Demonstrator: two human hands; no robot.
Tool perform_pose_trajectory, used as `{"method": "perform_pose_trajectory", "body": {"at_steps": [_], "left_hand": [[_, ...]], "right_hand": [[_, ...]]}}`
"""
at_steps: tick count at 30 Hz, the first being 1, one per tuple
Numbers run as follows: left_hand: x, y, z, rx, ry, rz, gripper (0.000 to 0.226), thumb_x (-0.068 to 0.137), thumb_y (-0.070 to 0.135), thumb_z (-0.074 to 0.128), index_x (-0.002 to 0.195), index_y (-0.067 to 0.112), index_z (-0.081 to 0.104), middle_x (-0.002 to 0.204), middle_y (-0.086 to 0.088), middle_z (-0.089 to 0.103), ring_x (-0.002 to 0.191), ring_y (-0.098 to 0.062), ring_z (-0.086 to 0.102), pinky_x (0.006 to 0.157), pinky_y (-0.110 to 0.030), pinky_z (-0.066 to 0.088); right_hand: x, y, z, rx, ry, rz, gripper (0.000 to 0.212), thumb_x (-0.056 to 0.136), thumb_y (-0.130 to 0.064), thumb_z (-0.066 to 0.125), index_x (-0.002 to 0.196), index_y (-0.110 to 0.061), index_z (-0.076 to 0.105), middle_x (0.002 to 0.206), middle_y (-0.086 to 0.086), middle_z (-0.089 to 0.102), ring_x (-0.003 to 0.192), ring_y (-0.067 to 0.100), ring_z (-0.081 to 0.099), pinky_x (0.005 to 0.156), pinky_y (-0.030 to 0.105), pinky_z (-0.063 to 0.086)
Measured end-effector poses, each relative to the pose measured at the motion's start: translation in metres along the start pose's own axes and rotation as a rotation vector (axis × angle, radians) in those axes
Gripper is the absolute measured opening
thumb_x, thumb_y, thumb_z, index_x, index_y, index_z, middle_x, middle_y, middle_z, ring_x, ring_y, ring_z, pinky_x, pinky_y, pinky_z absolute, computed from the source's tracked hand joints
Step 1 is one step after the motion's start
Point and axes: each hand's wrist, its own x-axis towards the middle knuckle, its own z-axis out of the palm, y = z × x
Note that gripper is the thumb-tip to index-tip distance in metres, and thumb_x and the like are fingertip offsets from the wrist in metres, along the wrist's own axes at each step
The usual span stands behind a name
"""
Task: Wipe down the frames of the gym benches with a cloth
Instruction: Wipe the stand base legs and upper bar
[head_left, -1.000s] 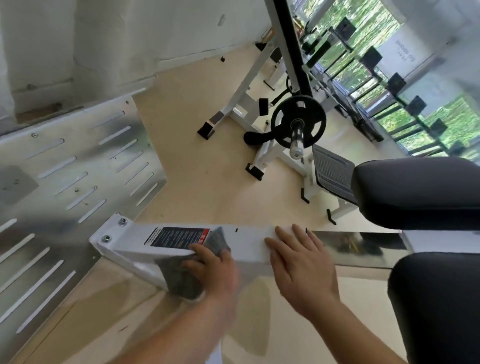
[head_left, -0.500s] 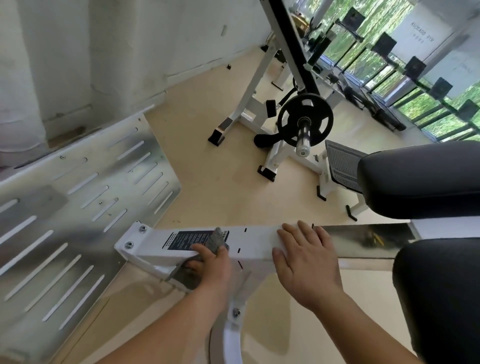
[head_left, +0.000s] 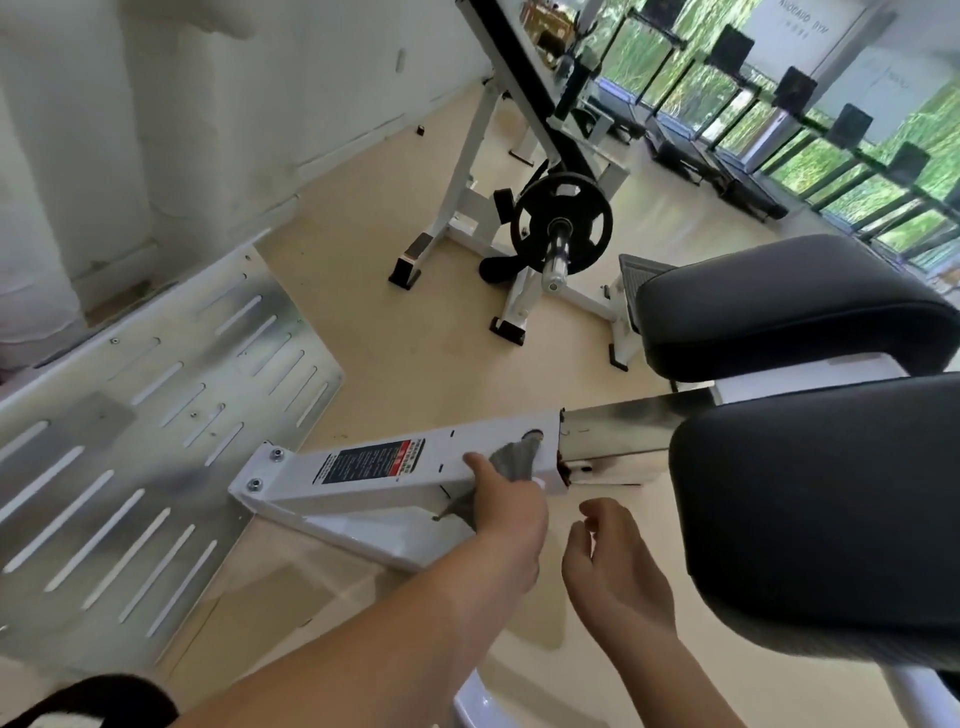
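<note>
The biggest thing before me was the slotted metal footplate (head_left: 135, 441), filling the left side and bolted to the far end of the white frame beam (head_left: 426, 462). On the right sat two black pads: the nearer pad (head_left: 831, 504) overlapped the shiny steel inner tube (head_left: 618, 431) where it slid out of the beam's right end, and the farther pad (head_left: 789, 306) lay just behind it. Across the beige floor (head_left: 405, 332), well apart from this bench, stood a white rack (head_left: 467, 171) with a black weight plate (head_left: 561, 223) on its sleeve. A dark warning label (head_left: 371, 461) ran along the beam's top face, nearer the footplate end.

My left hand (head_left: 504, 509) was closed around the near side of the beam, close to its right end, with the grey cloth (head_left: 514, 457) trapped under the fingers; the cloth draped over the beam's top edge and a corner hung down below the hand. My right hand (head_left: 608, 566) hung just beside the left, off the beam and touching nothing, fingers loosely curled and half open, empty. It lay between the left hand and the nearer pad.
</note>
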Motion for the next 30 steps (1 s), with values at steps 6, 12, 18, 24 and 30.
{"method": "perform_pose_trajectory", "body": {"at_steps": [6,12,18,24,30], "left_hand": [[-0.002,-0.007,-0.068,0.105,-0.263,0.245,0.076,0.1,0.01,0.06,0.159,0.04,0.021,0.147,0.005,0.053,0.128,-0.014,0.058,0.109,-0.034,0.045],[0.001,0.005,-0.112,0.265,-0.027,0.393,0.05,0.096,0.02,0.063,0.141,0.035,0.048,0.129,0.01,0.065,0.116,-0.015,0.064,0.104,-0.043,0.052],[0.013,0.047,-0.057,0.768,-0.302,0.863,0.045,0.099,0.029,0.061,0.144,0.023,0.057,0.143,0.002,0.054,0.136,-0.014,0.045,0.112,-0.025,0.035],[0.064,-0.007,-0.069,1.186,-0.321,0.805,0.067,0.108,0.046,0.032,0.162,0.032,-0.005,0.168,0.007,-0.014,0.153,-0.01,-0.021,0.127,-0.037,-0.007],[0.06,-0.011,-0.08,1.212,-0.221,0.656,0.069,0.107,0.054,0.024,0.164,0.02,0.002,0.171,-0.001,-0.003,0.157,-0.024,-0.01,0.128,-0.044,-0.002]], "right_hand": [[0.01,-0.004,-0.011,-0.171,-0.189,0.044,0.017,0.098,-0.03,0.035,0.102,-0.029,0.051,0.102,-0.008,0.059,0.084,0.014,0.056,0.069,0.032,0.043],[0.002,-0.006,-0.015,-0.041,-0.353,0.075,0.024,0.099,-0.035,0.038,0.079,-0.024,0.048,0.083,-0.004,0.059,0.071,0.016,0.054,0.062,0.03,0.038],[0.003,-0.015,-0.016,-0.018,-0.129,0.086,0.025,0.1,-0.044,0.035,0.088,-0.03,0.053,0.089,-0.011,0.06,0.077,0.011,0.057,0.063,0.03,0.039],[0.005,-0.005,-0.014,-0.023,-0.047,0.035,0.025,0.101,-0.044,0.037,0.09,-0.03,0.055,0.092,-0.013,0.06,0.077,0.006,0.054,0.059,0.028,0.037],[0.004,-0.004,-0.007,0.187,0.144,-0.263,0.011,0.099,-0.039,0.052,0.098,-0.038,0.063,0.1,-0.023,0.063,0.093,-0.001,0.059,0.07,0.023,0.047]]}}
